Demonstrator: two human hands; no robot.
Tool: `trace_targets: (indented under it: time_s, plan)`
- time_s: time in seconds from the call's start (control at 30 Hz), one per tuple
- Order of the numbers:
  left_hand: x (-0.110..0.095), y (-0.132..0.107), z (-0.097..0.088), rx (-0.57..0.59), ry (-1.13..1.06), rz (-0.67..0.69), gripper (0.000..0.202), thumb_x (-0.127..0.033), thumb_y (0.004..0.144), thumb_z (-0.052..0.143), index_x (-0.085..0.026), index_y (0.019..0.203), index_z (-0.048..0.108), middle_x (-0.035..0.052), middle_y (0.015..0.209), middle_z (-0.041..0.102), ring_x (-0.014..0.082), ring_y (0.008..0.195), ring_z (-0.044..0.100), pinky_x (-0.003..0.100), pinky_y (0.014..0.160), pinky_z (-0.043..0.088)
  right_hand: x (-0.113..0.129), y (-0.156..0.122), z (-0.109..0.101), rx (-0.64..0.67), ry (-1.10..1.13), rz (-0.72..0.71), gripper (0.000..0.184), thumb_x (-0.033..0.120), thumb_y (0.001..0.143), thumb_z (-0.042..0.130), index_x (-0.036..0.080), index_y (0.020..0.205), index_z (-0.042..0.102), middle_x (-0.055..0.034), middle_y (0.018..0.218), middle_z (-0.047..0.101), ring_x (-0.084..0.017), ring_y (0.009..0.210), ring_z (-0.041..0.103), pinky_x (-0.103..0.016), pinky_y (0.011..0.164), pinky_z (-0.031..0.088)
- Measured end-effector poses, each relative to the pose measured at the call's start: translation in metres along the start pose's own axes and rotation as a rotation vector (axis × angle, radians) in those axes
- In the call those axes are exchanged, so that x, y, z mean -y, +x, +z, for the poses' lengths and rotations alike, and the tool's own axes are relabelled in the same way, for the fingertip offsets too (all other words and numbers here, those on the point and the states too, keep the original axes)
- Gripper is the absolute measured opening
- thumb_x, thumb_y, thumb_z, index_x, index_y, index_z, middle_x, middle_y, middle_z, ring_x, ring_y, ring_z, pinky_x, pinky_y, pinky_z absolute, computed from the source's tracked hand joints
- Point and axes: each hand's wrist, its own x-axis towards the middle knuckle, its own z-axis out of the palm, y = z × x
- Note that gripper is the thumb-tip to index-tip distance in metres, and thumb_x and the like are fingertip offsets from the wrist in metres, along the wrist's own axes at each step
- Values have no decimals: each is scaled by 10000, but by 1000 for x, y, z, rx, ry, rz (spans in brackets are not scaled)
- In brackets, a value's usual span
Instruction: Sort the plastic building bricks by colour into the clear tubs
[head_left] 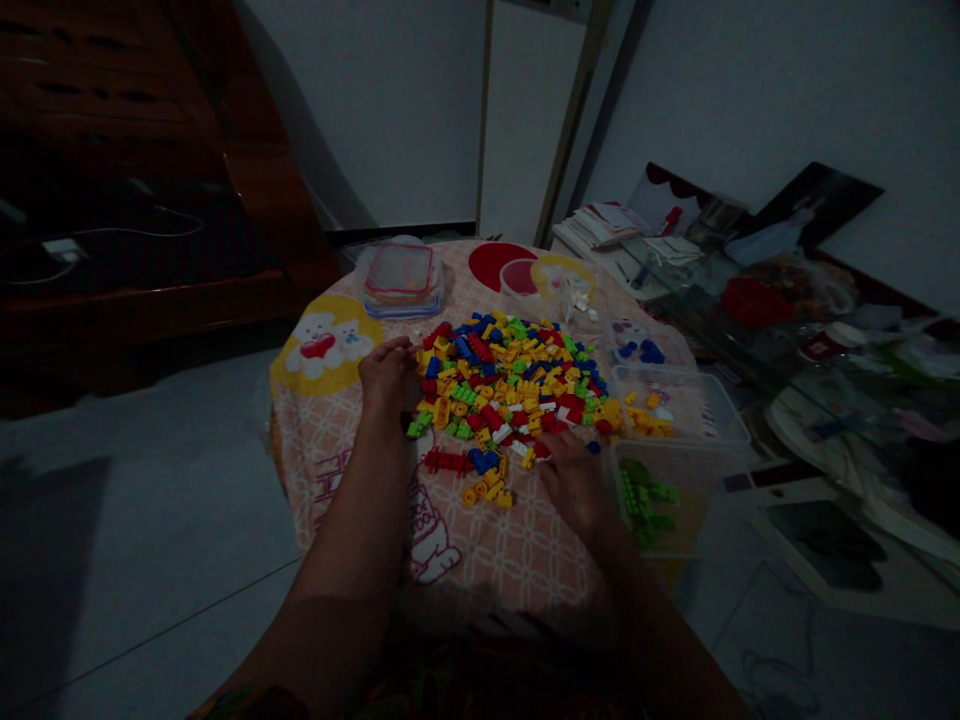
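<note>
A heap of small plastic building bricks (517, 375) in red, yellow, green, blue and white covers the middle of the round table. At its left edge rests my left hand (385, 375), fingers loosely stretched toward the bricks and nothing visible in them. My right hand (574, 480) is at the near right side of the heap, fingertips closed around a red brick (541, 452). Just left of it lie yellow bricks (491, 490) and a red piece (448, 461). Dim light blurs the finer details.
On the right stand clear plastic boxes: one with green bricks (645, 500), one with yellow bricks (651, 415), one with blue bricks (641, 350). White pieces (581, 300) sit in a container behind. Stacked lidded boxes (401, 280) stand back left. A cluttered glass table (810, 390) adjoins on the right.
</note>
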Motion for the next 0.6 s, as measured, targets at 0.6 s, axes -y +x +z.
trace_targets:
  time_s: [0.6]
  plan:
    - [-1, -1, 2, -9, 1, 2, 199, -116, 621, 617, -136, 805, 690, 40, 718, 674, 112, 635, 629, 225, 640, 535, -9, -9, -9, -133, -107, 112, 320, 58, 931, 413, 170, 1041, 691, -154, 1041, 695, -259, 1036, 645, -356, 919, 508]
